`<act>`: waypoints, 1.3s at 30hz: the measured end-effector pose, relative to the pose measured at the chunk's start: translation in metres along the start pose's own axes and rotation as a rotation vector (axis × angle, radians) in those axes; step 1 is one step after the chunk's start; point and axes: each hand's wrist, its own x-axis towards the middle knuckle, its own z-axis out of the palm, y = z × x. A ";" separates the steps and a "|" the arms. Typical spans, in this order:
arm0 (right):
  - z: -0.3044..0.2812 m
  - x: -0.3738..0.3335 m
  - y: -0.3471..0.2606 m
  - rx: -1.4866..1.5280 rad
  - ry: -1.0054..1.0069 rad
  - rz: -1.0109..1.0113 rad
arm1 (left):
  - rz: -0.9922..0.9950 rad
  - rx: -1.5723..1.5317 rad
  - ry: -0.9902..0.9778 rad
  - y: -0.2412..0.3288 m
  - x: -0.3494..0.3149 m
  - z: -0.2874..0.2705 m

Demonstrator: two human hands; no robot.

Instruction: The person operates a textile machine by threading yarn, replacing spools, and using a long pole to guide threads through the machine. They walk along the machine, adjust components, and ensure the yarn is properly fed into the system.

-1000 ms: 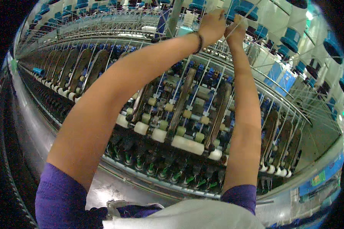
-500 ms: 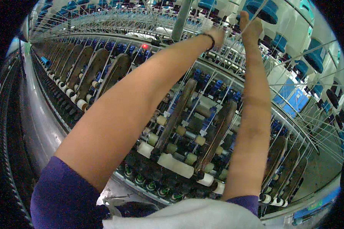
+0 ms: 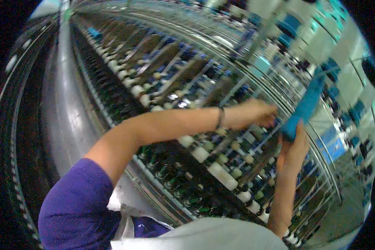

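Observation:
A long blue tube, like a bare roving bobbin [image 3: 306, 104], slants up and to the right over the spinning machine [image 3: 223, 175]. My right hand [image 3: 295, 146] is closed round its lower end. Just left of the tube, apart from it, my left hand [image 3: 254, 113] reaches across with a dark band on the wrist. Motion smears its fingers, so I cannot make out whether they hold anything. Under both arms run white and greenish rollers [image 3: 223, 176] in slanting rows.
White roving packages with blue ends [image 3: 288, 26] hang at the upper right. Thin metal rails [image 3: 321, 154] cross in front of them. A pale blue box [image 3: 259, 66] sits on the frame behind my left hand. A shiny metal strip [image 3: 66, 100] runs along the left.
Both hands have come down from the hanging packages. My right hand now holds the blue tube. The view has swung, so more of the machine's left side shows.

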 end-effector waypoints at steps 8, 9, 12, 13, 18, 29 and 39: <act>0.045 -0.375 0.095 -0.060 -0.706 0.501 | -0.063 0.089 -0.084 -0.052 -0.226 0.050; 0.054 -0.413 0.109 -0.001 -0.806 0.429 | 0.041 0.185 -0.093 -0.063 -0.268 0.048; 0.068 -0.482 0.117 0.361 -0.464 0.871 | -0.089 0.533 0.092 -0.074 -0.392 0.036; 0.080 -0.485 0.119 0.304 -0.540 0.919 | -0.188 0.475 0.182 -0.068 -0.424 0.031; 0.169 -0.487 0.104 0.761 -1.285 0.827 | -0.006 0.431 0.574 0.018 -0.515 -0.013; 0.308 -0.517 0.089 0.309 -1.491 0.327 | 0.312 0.615 1.374 0.133 -0.640 -0.041; 0.348 -0.484 0.095 0.672 -1.845 0.827 | 0.496 0.404 1.339 0.152 -0.624 -0.063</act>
